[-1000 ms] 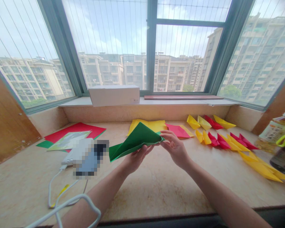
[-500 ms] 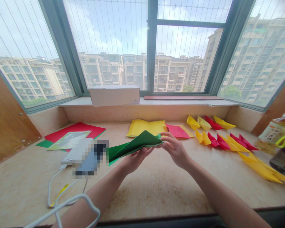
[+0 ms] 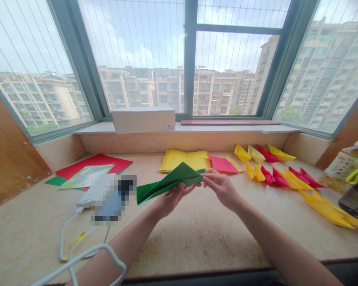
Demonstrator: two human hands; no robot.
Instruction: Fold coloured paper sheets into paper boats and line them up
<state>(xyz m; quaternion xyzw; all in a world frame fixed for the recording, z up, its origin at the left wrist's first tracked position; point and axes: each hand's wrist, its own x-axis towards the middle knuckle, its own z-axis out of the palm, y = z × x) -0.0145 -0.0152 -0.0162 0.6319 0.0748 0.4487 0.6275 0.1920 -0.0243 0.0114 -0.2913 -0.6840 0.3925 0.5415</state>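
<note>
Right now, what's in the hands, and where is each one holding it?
A folded sheet of green origami paper. The left hand holds it from below, along its lower edge near the middle. The right hand has its fingertips at the sheet's right-hand end.

Pixelated device (image 3: 109,198) just left of green origami paper (image 3: 167,184), blocks leftward; paper boats (image 3: 282,178) right, gap past right hand (image 3: 221,190).

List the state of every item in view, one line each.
left hand: gripping the green paper from below
right hand: fingertips pinching the green paper's corner
folded green origami paper: lifted off the sill, partly folded
flat yellow paper sheet: lying on the sill
folded red and yellow paper boats: finished, lined up in rows
white cardboard box: closed
clear plastic bottle of yellow liquid: capped
</note>
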